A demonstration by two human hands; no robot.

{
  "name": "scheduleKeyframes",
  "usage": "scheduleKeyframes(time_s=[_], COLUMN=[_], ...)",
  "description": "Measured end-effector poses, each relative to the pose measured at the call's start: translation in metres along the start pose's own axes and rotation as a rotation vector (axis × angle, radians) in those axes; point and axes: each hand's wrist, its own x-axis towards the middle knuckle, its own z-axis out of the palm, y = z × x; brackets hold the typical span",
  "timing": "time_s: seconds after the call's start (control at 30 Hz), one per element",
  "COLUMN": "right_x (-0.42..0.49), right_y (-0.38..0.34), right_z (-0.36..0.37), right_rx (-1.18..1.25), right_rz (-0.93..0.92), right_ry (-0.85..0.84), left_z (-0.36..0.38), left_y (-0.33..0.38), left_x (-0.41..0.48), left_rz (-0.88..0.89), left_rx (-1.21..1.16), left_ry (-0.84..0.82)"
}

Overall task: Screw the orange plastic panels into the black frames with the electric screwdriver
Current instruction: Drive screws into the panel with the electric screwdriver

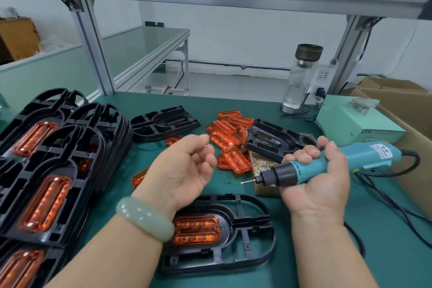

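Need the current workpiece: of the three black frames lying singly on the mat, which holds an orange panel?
The frame nearest the person: an orange panel sits in it. The rear frame and the frame by the screwdriver hold none.

Orange panels [230, 140], black frames [217, 231], teal screwdriver [327, 167], green mat [315, 252]

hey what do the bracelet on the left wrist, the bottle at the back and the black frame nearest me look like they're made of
Bracelet: probably jade or glass, pale green, polished, faintly translucent.
Bottle: clear glass or hard plastic, see-through; cap looks like dull dark metal.
Frame: black moulded plastic, semi-gloss, with thin ribs.
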Motion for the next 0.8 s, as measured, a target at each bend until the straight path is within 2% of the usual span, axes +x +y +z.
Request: scheduleKeyframes(time_s=[0.33,0.8], right_x=[-0.008,-0.022], right_y=[0.007,0.015], right_z=[0.003,0.010], right_rx=[-0.001,0.005], right_rz=[0.011,-0.014], right_ry=[0.011,0.006], left_z=[-0.035,-0.033], left_y=[-0.011,-0.032], left_x=[-0.034,-0.036], left_rz=[0.094,0.048], left_rx=[-0.066,0.077], left_ry=[0.113,-0.013])
